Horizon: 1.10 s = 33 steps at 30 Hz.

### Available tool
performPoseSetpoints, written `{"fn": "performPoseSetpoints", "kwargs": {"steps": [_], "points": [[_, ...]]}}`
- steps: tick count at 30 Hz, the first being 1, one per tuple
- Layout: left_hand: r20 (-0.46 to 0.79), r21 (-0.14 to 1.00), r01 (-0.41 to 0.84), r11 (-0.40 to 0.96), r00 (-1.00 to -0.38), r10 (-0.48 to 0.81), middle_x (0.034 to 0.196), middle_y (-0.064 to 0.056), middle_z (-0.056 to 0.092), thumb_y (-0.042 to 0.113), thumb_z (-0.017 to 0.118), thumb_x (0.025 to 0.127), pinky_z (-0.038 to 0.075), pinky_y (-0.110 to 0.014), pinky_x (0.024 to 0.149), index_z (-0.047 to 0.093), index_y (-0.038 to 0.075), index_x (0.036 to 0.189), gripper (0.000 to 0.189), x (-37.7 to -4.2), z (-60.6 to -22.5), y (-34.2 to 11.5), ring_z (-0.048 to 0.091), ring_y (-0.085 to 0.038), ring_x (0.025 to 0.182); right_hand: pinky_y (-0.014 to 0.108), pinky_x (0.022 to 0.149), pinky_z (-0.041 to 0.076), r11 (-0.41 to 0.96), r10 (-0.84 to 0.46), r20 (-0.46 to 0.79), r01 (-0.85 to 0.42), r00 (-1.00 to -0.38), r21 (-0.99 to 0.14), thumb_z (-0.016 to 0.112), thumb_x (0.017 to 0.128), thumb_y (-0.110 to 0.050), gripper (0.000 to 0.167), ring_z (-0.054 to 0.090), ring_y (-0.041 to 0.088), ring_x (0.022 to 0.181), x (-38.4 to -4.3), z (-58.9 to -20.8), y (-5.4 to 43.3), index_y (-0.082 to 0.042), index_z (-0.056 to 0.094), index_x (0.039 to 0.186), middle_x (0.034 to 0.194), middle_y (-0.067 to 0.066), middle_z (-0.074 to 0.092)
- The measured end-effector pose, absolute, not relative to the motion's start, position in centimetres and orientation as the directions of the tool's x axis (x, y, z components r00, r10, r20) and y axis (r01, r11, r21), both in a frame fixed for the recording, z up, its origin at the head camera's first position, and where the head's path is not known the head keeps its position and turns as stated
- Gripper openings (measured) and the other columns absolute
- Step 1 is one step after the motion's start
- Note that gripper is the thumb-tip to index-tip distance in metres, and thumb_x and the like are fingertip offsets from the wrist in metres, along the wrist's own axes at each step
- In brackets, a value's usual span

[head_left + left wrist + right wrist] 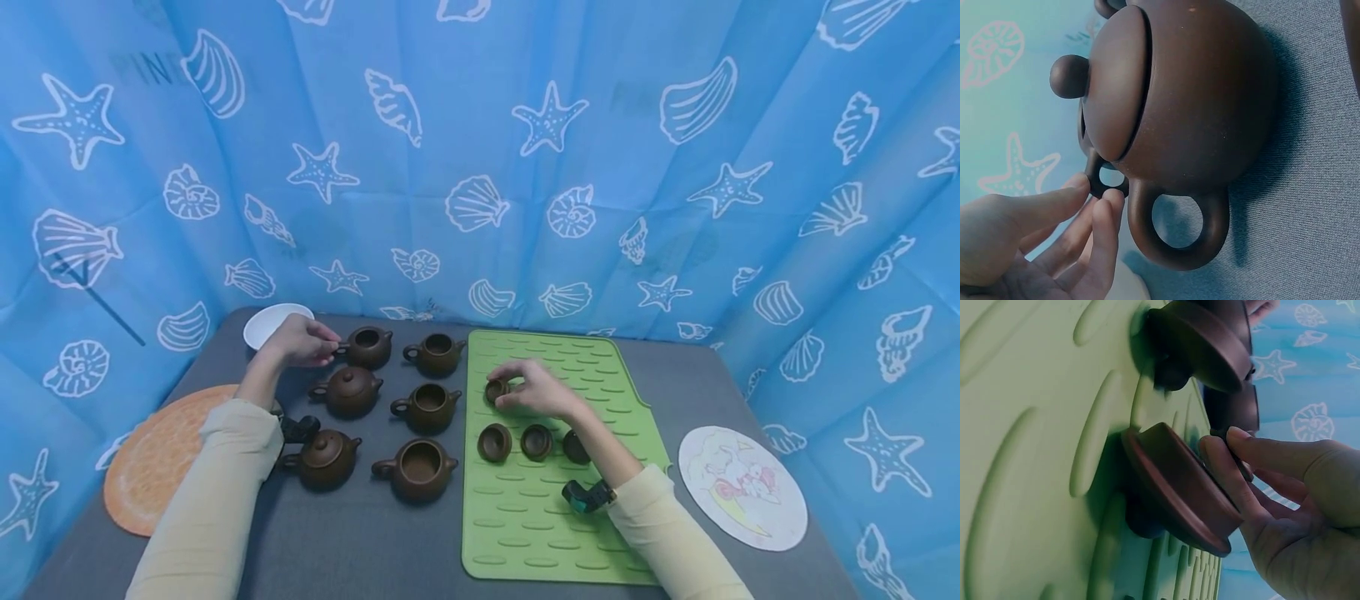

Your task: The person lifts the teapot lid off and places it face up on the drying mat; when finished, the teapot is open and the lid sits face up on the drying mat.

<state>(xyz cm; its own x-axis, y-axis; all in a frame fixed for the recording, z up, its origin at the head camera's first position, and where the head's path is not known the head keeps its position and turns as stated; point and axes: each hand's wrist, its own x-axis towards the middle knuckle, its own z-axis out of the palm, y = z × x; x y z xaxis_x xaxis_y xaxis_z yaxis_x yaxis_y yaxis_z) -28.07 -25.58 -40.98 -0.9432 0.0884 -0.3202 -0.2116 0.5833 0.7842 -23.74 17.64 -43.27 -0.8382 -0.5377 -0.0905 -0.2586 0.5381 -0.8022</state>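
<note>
At the back left, my left hand [302, 340] pinches the handle of a lidless brown teapot [369, 347]; in the left wrist view its handle [1110, 177] is between thumb and fingers. Nearer stands a lidded teapot [1204, 94], filling much of that view. My right hand [534, 390] pinches a small brown teapot lid [493, 391] over the green mat [555, 542]. Closer to me on the mat lie a lid [494, 442], another lid [536, 442] and a third lid [576, 448] partly behind the right forearm, all knob-down.
Another lidded teapot [322, 460] stands at the front left. Lidless teapots stand in a column left of the mat, the nearest teapot [418, 471] at the front. A white bowl [273, 321], an orange round mat [138, 475] and a white round mat [742, 487] lie around them.
</note>
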Motion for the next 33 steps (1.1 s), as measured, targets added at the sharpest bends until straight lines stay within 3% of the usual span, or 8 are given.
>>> {"fn": "performPoseSetpoints", "kwargs": {"steps": [12, 24, 33], "points": [[-0.310, 0.780, -0.208, 0.589, -0.948, 0.075, 0.101, -0.015, 0.074, 0.005, 0.063, 0.108, 0.067, -0.033, 0.081, 0.068, -0.013, 0.130, 0.029, -27.9, -40.7, -25.6, 0.074, -0.018, 0.086, 0.025, 0.070, 0.061, 0.515, -0.578, -0.146, -0.220, -0.803, -0.828, 0.075, 0.094, 0.009, 0.045, 0.075, 0.020, 0.079, -24.3, -44.0, 17.2, 0.011, 0.065, 0.138, 0.135, 0.032, 0.069], [-0.310, 0.786, -0.187, 0.589, -0.944, 0.115, 0.107, -0.015, 0.073, 0.006, 0.059, 0.110, 0.066, -0.029, 0.080, 0.064, -0.013, 0.136, 0.032, -27.1, -39.6, -26.0, 0.072, -0.015, 0.087, 0.042, 0.083, 0.069, 0.460, -0.606, -0.160, -0.179, -0.779, -0.870, 0.072, 0.099, 0.005, 0.052, 0.080, 0.036, 0.093, -24.1, -44.1, 17.8, 0.010, 0.055, 0.148, 0.146, 0.036, 0.056], [-0.260, 0.793, -0.141, 0.592, -0.958, 0.120, 0.111, -0.020, 0.075, 0.009, 0.060, 0.111, 0.064, -0.023, 0.073, 0.064, -0.014, 0.135, 0.034, -26.2, -39.3, -26.5, 0.071, -0.010, 0.081, 0.043, 0.081, 0.068, 0.483, -0.577, -0.157, -0.179, -0.802, -0.857, 0.071, 0.104, -0.006, 0.053, 0.079, 0.034, 0.093, -23.7, -44.3, 18.4, 0.007, 0.054, 0.151, 0.151, 0.033, 0.054]]}}
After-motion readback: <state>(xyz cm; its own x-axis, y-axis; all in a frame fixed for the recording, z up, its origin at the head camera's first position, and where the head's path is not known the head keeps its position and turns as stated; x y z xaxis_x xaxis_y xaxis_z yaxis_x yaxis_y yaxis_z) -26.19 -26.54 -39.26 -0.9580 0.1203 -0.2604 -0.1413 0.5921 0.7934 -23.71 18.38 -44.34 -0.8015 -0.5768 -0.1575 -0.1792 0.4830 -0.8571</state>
